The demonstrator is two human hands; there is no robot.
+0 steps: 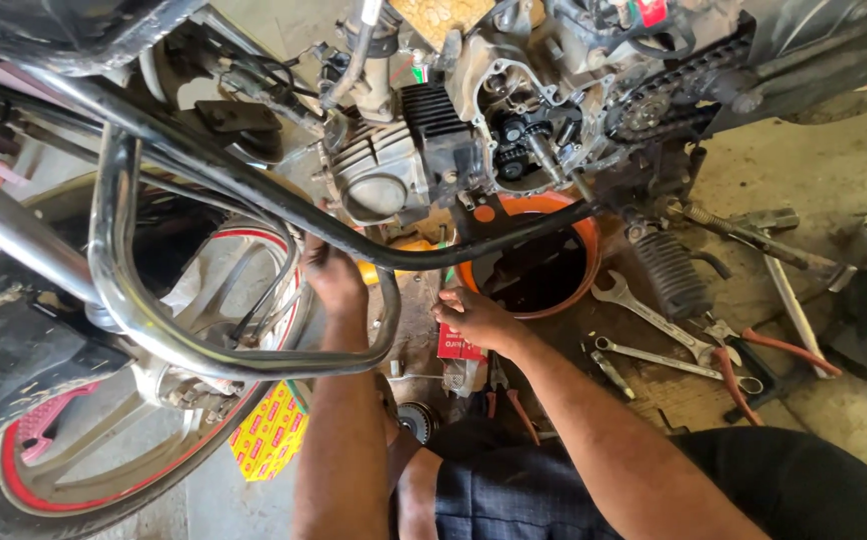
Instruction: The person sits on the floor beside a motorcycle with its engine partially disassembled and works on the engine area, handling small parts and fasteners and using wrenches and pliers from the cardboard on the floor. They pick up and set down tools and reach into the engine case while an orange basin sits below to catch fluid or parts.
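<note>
I am looking down at a stripped motorcycle engine (424,160), grey finned metal with an open side case showing small black gears, sitting in its frame above the concrete floor (834,170). Both my hands are working just below it. My left hand (334,275) is reaching up behind the curved chrome steel crash guard tube (124,290), fingers curled toward the underside of the engine; whether they are closing on anything I cannot tell, as the black frame tube is hiding the tips. My right hand (474,318) is lying knuckles up with the fingers drawn together near the rim of the round orange plastic drain pan (589,250), which is holding dark oil; what it pinches, if anything, I cannot tell.

I judge the engine heavy, rigid and oily, so anything down there is likely slippery; firm metal edges and bolt heads look like the safest places to hold, not the thin fins. Both forearms are stretching forward from my lap, elbows bent, the left one steeper.

Silver open-ended spanners (654,320) and red-handled pliers (754,350) are lying on the floor to the right, well apart from my hands.
</note>
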